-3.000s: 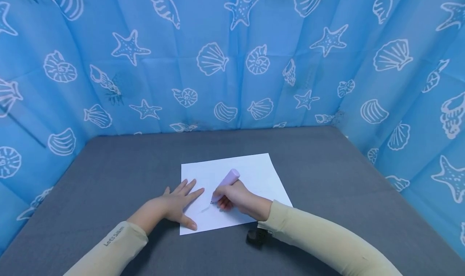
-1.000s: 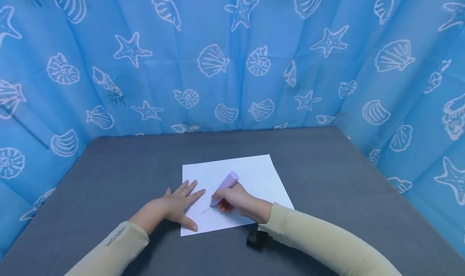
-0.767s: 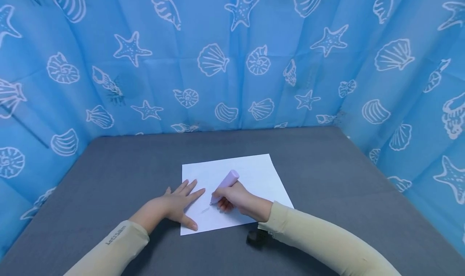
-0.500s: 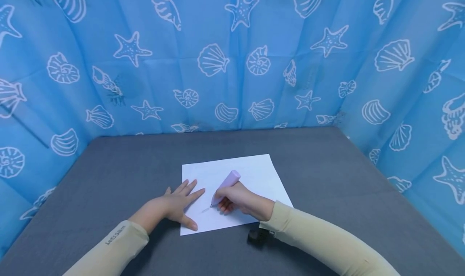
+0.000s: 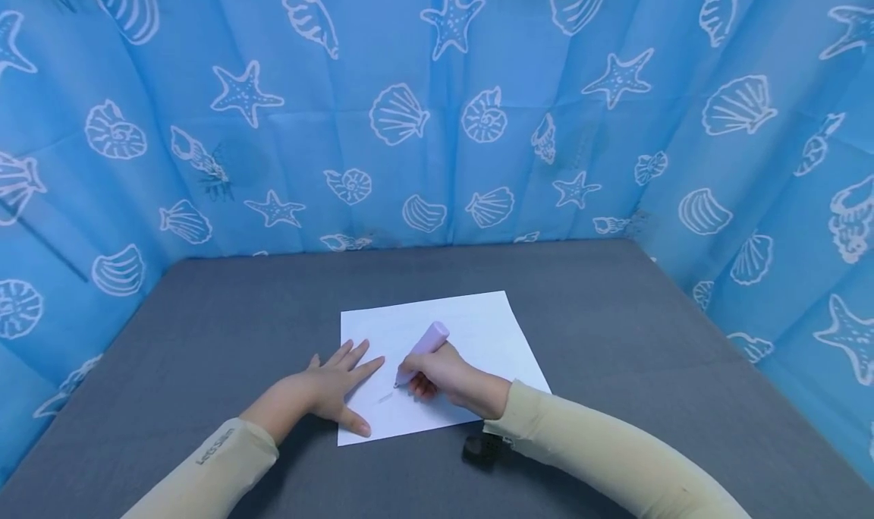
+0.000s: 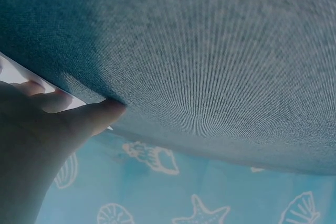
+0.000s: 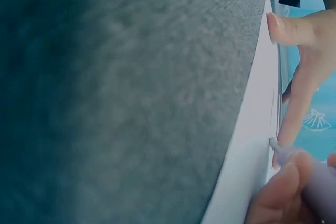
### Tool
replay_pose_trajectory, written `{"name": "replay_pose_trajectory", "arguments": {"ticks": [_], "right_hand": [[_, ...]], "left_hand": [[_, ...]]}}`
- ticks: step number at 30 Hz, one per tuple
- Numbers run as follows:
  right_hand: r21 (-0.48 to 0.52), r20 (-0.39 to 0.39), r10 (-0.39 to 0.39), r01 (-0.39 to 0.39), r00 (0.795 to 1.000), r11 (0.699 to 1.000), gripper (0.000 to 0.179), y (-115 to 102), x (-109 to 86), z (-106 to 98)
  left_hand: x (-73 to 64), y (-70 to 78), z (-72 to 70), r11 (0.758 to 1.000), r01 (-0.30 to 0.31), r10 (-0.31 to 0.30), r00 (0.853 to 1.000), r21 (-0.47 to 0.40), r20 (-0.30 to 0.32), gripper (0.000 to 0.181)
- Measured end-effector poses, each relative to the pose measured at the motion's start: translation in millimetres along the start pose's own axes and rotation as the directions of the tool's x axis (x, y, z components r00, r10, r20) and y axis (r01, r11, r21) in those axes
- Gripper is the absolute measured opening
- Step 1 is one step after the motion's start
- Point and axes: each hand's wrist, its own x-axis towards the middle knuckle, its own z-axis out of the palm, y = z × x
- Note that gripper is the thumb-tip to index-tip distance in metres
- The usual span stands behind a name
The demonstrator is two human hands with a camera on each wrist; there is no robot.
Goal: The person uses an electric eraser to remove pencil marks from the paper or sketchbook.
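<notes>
A white sheet of paper (image 5: 478, 322) lies on the grey table. My left hand (image 5: 331, 388) rests on its left side, fingers spread and thumb near the front edge. My right hand (image 5: 454, 375) holds a thick lilac pen (image 5: 429, 341) in a writing grip, the pen tilted with its blunt end up. In the right wrist view the pen's thin tip (image 7: 273, 143) is right at the paper, and fingertips (image 7: 281, 187) pinch the barrel near it. Short faint grey strokes (image 5: 385, 397) show on the paper just left of the tip, between the two hands.
The grey cloth-covered table (image 5: 580, 291) surrounds the paper. Blue curtains (image 5: 437, 162) with white shells and starfish hang behind and along the sides. A small black device (image 5: 482, 451) sits under the right wrist. Both forearms wear cream sleeves (image 5: 601, 451).
My right hand and the pen make small back-and-forth shifts, most recently slightly left. The grey strokes beside the tip look a little more distinct. The left hand and paper stay put.
</notes>
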Motion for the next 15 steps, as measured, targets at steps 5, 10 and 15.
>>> {"name": "replay_pose_trajectory", "arguments": {"ticks": [5,10,15], "right_hand": [[-0.003,0.015,0.006,-0.006,1.000,1.000,0.011,0.1,-1.3,-1.4],[-0.002,0.025,0.008,-0.008,1.000,1.000,0.011,-0.6,-2.1,-2.0],[0.008,0.051,0.013,-0.013,0.999,1.000,0.010,-0.6,-2.1,-1.5]], "left_hand": [[-1.8,2.4,-1.4,1.000,-0.006,0.006,1.000,-0.001,0.004,0.107],[-3.6,4.2,-2.4,1.000,-0.012,0.012,1.000,-0.003,0.004,0.107],[-4.2,4.0,-1.7,1.000,-0.006,0.006,1.000,0.000,0.008,0.107]]}}
